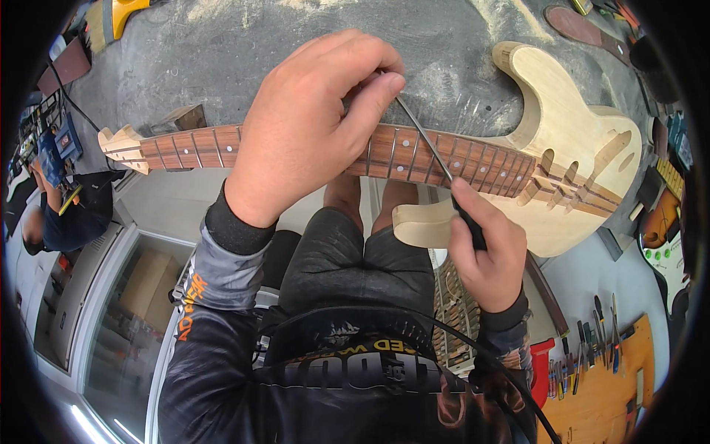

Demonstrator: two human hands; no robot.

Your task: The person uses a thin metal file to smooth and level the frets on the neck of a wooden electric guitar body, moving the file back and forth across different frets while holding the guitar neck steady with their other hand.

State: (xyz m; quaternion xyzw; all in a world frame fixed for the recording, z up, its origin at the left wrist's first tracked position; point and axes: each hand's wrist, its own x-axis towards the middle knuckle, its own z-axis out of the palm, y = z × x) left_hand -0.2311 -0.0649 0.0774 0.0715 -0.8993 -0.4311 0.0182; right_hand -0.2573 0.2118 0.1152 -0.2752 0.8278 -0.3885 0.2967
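An unfinished pale wood guitar (569, 96) lies across the bench, its body to the right and its headstock (122, 148) to the left. The dark brown fretboard (414, 152) carries metal frets and round pale dots. My right hand (488, 259) is closed around the black handle of a slim metal file (425, 137), below the fretboard's near edge. The file's shaft slants across the upper frets. Over the neck, my left hand (310, 118) pinches the shaft's far end between thumb and fingers, and covers part of the fretboard.
Behind the neck, a small wood block (186, 118) rests on the dusty grey bench (444, 52). A wooden board (592, 385) with several hand tools is at lower right. Beyond the body lies a sunburst guitar (662, 222). Another person (74, 214) works at far left.
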